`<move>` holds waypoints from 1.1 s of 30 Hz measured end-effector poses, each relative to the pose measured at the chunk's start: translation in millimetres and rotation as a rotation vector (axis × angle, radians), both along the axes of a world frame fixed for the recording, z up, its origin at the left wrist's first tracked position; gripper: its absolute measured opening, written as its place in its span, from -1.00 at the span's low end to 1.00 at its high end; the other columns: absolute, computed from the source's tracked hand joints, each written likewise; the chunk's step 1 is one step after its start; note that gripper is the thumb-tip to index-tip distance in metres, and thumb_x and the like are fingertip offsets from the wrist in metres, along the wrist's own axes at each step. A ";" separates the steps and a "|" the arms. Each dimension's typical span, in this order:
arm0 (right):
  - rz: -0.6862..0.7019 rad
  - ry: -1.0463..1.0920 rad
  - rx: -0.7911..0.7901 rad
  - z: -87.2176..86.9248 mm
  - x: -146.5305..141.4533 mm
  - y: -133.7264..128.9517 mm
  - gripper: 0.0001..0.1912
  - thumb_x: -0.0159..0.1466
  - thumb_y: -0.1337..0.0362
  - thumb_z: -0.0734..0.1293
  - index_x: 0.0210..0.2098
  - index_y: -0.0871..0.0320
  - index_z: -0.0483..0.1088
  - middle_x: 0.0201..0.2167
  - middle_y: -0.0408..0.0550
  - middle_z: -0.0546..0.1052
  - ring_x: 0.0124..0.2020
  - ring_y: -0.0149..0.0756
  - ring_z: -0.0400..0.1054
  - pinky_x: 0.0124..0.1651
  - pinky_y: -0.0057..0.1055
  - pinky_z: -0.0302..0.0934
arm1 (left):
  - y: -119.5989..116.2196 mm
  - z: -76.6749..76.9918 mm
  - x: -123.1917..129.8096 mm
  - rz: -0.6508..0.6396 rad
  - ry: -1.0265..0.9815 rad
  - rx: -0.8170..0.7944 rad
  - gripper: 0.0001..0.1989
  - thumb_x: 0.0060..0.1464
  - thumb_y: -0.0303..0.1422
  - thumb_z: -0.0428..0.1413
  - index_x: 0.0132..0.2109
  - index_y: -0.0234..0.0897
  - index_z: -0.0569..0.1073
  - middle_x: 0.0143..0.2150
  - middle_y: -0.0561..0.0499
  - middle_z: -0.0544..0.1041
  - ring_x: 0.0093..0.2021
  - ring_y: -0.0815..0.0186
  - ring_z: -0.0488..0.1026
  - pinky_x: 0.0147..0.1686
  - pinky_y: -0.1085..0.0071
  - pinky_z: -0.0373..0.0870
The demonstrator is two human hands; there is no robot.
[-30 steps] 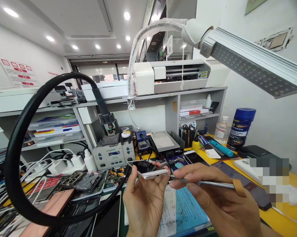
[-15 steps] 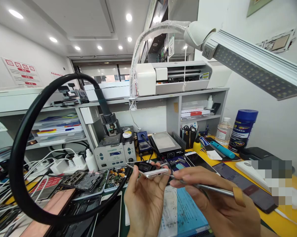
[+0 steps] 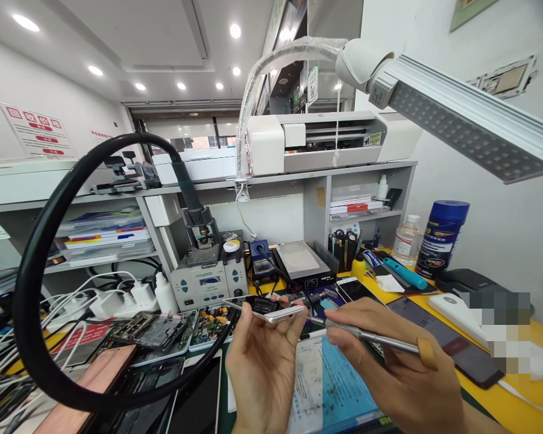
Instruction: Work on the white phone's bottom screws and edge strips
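A silver-edged phone (image 3: 285,314) lies in my left hand (image 3: 264,361), held by its sides with the thumb on the near left edge and fingers behind. Its bottom edge, with port and speaker holes, faces right and toward me. My right hand (image 3: 398,367) is closed round a slim metal tool (image 3: 375,339) like a pen-shaped screwdriver, with a tan band near its rear. The tool's thin tip points left at the phone's bottom edge; whether it touches cannot be made out. Below the hands lies a blue and white mat (image 3: 332,383).
A thick black hose (image 3: 25,259) loops across the left side from a grey soldering station (image 3: 210,283). Phone parts, trays and white cables crowd the left. More phones (image 3: 443,340), a blue-capped spray can (image 3: 442,238) and a bottle stand right. A lamp (image 3: 470,120) hangs above.
My right hand and the tool have shifted slightly, with the tool's grip a little farther from the phone. The phone has moved slightly left in my left hand.
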State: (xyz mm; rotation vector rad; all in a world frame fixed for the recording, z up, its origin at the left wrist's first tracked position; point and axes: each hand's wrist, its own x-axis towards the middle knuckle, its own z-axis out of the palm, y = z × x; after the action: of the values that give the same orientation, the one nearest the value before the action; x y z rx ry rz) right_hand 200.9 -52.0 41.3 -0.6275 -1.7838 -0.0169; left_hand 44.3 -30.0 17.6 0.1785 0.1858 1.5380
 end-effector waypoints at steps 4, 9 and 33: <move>0.027 0.003 -0.042 -1.0 1.0 -0.3 -0.61 0.25 0.52 0.37 0.02 0.08 0.42 -0.21 -0.06 0.58 -0.16 -0.30 0.48 -0.09 -0.40 0.42 | 0.2 0.1 0.0 -0.005 0.003 0.003 -0.83 0.19 -0.31 0.13 -0.23 -0.34 0.53 -0.23 -0.19 0.57 -0.12 0.07 0.57 0.01 0.05 0.47; 0.030 0.038 -0.075 -5.1 1.3 0.1 -0.63 0.25 0.51 0.36 0.01 0.07 0.42 -0.16 -0.05 0.55 -0.07 -0.27 0.46 0.02 -0.39 0.40 | 1.3 -0.2 -0.5 -0.011 -0.009 -0.011 -0.82 0.17 -0.30 0.14 -0.24 -0.35 0.52 -0.22 -0.21 0.57 -0.07 0.03 0.55 0.03 0.03 0.46; -0.658 0.150 -0.681 46.9 171.5 220.1 -0.68 0.36 0.18 0.33 0.02 0.23 0.40 -0.02 0.01 0.49 -0.09 -0.17 0.45 -0.08 -0.17 0.40 | 13.6 -20.0 -10.2 -0.120 0.074 -0.051 -0.85 0.16 -0.27 0.15 -0.23 -0.19 0.59 -0.20 -0.10 0.67 -0.01 0.00 0.57 0.05 0.05 0.51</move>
State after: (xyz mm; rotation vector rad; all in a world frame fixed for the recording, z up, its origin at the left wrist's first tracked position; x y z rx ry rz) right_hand 372.5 168.1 88.2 -1.6396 -1.3482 0.1903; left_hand 34.2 -16.3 -2.4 0.2031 0.2678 1.4069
